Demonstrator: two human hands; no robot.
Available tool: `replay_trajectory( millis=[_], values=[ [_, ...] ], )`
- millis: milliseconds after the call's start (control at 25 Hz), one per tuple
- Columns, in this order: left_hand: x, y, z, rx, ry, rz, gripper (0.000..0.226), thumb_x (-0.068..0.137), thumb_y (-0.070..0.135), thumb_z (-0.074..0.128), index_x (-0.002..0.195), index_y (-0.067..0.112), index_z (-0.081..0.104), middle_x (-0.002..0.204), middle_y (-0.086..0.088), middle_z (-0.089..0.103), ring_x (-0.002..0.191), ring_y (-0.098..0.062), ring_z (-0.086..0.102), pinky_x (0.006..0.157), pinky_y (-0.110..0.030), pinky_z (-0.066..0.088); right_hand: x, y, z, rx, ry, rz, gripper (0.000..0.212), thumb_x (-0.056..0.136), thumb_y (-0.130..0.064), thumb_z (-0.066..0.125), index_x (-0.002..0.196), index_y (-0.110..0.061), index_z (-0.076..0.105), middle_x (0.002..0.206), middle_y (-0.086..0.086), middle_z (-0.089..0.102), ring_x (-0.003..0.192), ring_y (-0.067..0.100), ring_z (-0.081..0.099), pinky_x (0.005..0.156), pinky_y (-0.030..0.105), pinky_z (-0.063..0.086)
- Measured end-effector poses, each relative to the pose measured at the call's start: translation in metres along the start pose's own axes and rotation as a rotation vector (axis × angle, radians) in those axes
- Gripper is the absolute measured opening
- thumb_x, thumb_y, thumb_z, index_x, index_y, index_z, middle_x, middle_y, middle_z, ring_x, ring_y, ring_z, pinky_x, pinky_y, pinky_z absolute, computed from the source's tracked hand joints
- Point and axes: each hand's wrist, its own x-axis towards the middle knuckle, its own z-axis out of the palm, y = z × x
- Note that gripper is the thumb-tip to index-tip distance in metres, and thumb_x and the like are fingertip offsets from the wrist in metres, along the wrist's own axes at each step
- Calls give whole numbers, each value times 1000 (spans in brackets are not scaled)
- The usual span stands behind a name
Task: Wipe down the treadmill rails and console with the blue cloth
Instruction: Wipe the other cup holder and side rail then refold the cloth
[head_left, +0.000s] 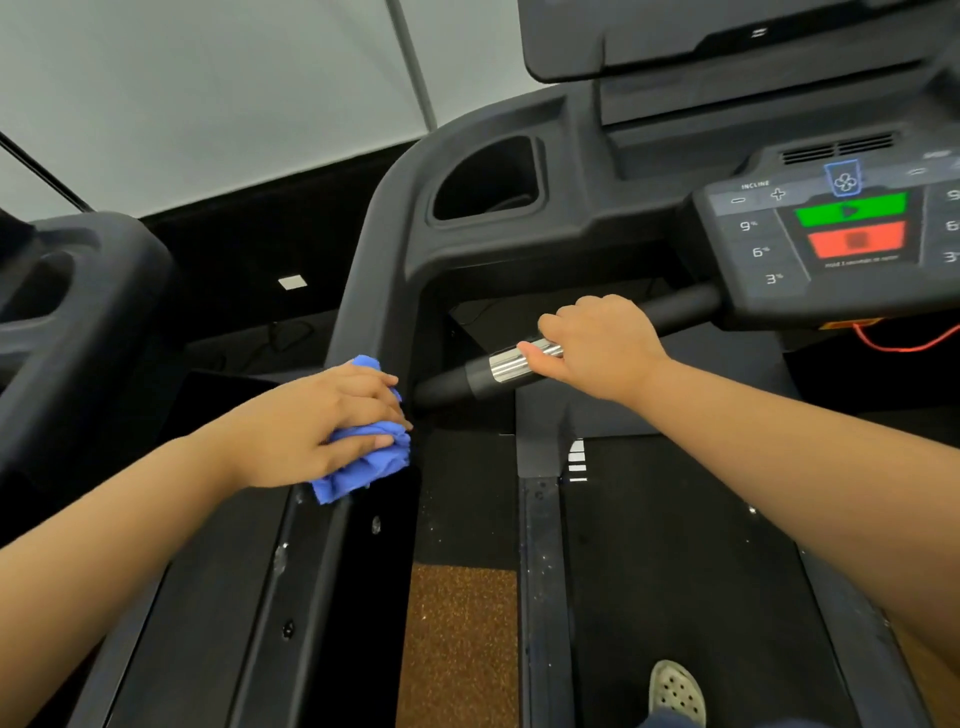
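My left hand (332, 421) grips the bunched blue cloth (363, 467) and presses it against the treadmill's dark left side rail (363, 291), low down where the rail runs toward me. My right hand (597, 345) is curled round the front handlebar (680, 306), its fingers over the shiny metal sensor band (506, 364). The console (831, 239) sits at the upper right, with a green start button, a red stop button and incline keys. A dark screen (727, 36) stands above it.
A cup holder recess (488, 176) is set in the console's left wing. Another treadmill (62, 291) stands at the left. The black belt (675, 571) lies below, with my shoe (675, 691) on it. A red safety cord (904, 343) hangs under the console. Brown floor (457, 649) shows between the machines.
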Motion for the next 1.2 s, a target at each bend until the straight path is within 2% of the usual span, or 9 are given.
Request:
replay_trajectory(
  millis=[120,280,400,480,640,720,840,1000,1200],
  values=[
    [22,-26,-12,-20,120,60,37,96,37,41,122,23,63,124,10,59,129,-6,43,116,-30,25,0,0,4,19,13,-1,58,90,-58,24,62,-15,53,51,-1,49,48,18,43,46,27,28],
    [90,-55,-33,76,222,-116,54,89,43,33,116,11,67,116,-5,64,118,-21,53,115,-34,27,-1,3,10,13,58,-1,56,90,-56,30,59,-15,52,50,0,49,48,20,45,46,28,28],
    [137,-51,-43,483,-89,-78,67,82,47,17,111,16,70,121,-1,63,128,-23,44,112,-35,27,-2,4,13,22,86,-10,55,90,-56,32,59,-15,51,50,0,49,48,21,47,46,28,29],
    [159,-48,-40,748,-390,-17,53,91,42,25,118,21,65,133,6,56,138,-18,32,116,-36,19,-2,4,14,32,91,-17,55,90,-56,32,59,-14,51,50,0,48,48,21,47,46,28,29],
    [178,-46,-40,839,-557,-13,41,99,36,32,130,24,56,148,5,41,146,-19,16,118,-36,6,-2,5,13,43,102,-6,55,90,-55,33,59,-14,51,49,0,48,48,21,46,47,28,26],
    [172,-43,-46,784,-509,-31,36,96,37,35,108,22,66,125,5,58,132,-17,37,106,-26,25,-2,4,14,41,113,-8,54,89,-55,34,58,-14,51,49,0,47,47,21,45,48,28,25],
    [149,-35,-47,602,-328,-162,31,93,38,40,89,23,67,98,9,61,107,-13,49,76,-24,39,-2,3,13,49,118,-8,54,89,-56,35,58,-14,50,49,0,45,46,20,43,48,28,24],
    [96,-11,-11,498,45,-107,49,81,46,28,77,22,70,77,7,65,85,-15,56,82,-23,40,-3,2,9,42,103,-11,54,89,-55,34,56,-14,47,47,0,43,45,20,39,47,28,24],
    [47,30,15,384,77,-196,38,79,40,35,66,21,65,69,7,61,76,-14,57,86,-33,46,-2,2,2,24,9,-3,56,90,-57,31,59,-14,49,48,1,45,47,20,39,49,28,24]
  ],
)
